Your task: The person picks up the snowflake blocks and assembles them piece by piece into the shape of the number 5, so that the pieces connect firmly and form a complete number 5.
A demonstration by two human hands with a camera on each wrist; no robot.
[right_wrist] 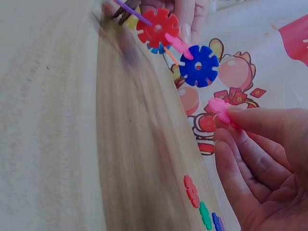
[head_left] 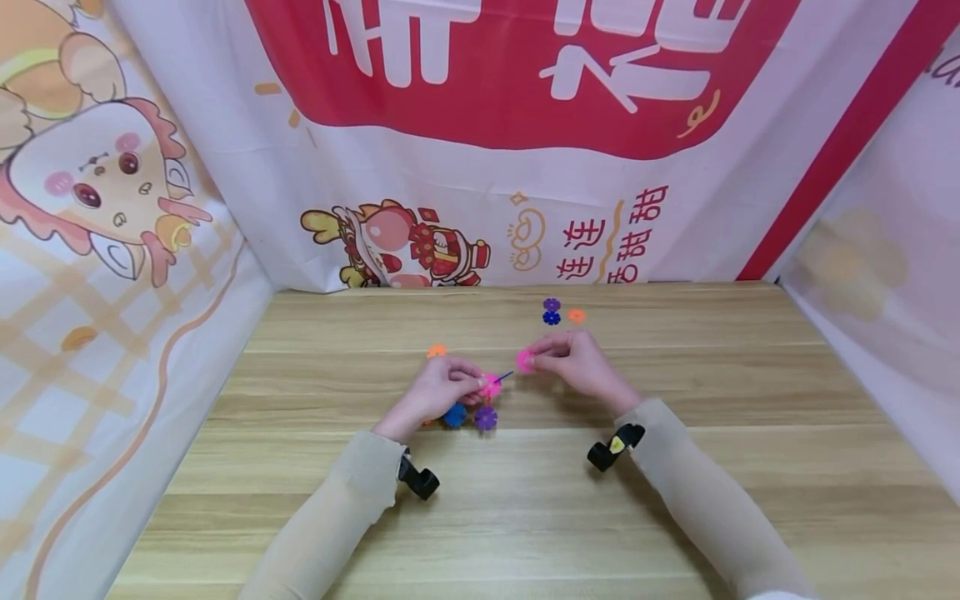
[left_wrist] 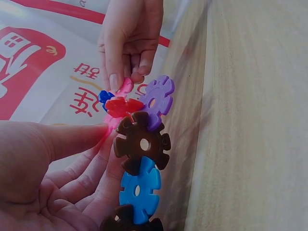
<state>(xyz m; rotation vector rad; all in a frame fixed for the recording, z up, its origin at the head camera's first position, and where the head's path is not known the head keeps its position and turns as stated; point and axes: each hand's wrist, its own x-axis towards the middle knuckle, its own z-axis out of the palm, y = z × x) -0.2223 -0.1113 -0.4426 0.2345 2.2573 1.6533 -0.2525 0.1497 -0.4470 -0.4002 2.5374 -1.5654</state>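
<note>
My left hand (head_left: 441,388) pinches a pink notched plastic disc (head_left: 491,385), part of a chain of interlocking flower-shaped discs. In the left wrist view the chain shows a purple disc (left_wrist: 164,91), a brown disc (left_wrist: 129,141) and a light blue disc (left_wrist: 128,190). A dark blue disc (right_wrist: 190,73) stands out from the chain's end toward the right, beside a red disc (right_wrist: 149,34). Between thumb and fingertips, my right hand (head_left: 576,360) grips another pink disc (right_wrist: 220,108). A small gap separates that piece from the dark blue one.
Loose discs lie on the wooden table (head_left: 675,500) behind my right hand: a purple disc (head_left: 552,304), a dark blue disc (head_left: 551,318) and an orange disc (head_left: 576,316). Printed cloth (head_left: 450,167) hangs along the table's back and sides.
</note>
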